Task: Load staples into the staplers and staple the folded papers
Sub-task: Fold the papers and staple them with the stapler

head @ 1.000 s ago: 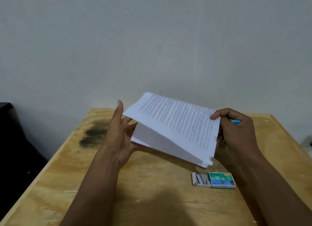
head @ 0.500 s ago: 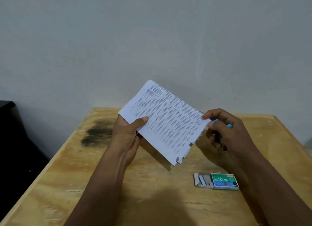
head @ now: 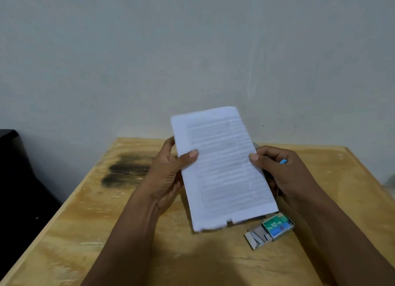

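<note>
Plainly, two bare hands hold one bundle of folded papers [head: 222, 170] above the middle of one wooden table [head: 85, 232]; the bundle stands nearly upright, tilted a little to the left, its printed lines too blurred to read; a small notch shows in its lower edge. The left hand [head: 168, 178] pinches the bundle's left edge, thumb on the front and fingers curled behind; the right hand [head: 284, 174] pinches the right edge with its thumb on the front, its other fingers curled out of sight behind the sheets. One light-blue object [head: 283, 161] peeks out above the right hand's knuckles; what it is cannot be told. One green and blue staple box [head: 275, 228] lies on the table just below the bundle's lower right corner, its grey tray slid partly out. One dark stain [head: 126, 172] marks the tabletop at the far left; one black object [head: 12, 178] stands beside the table.
</note>
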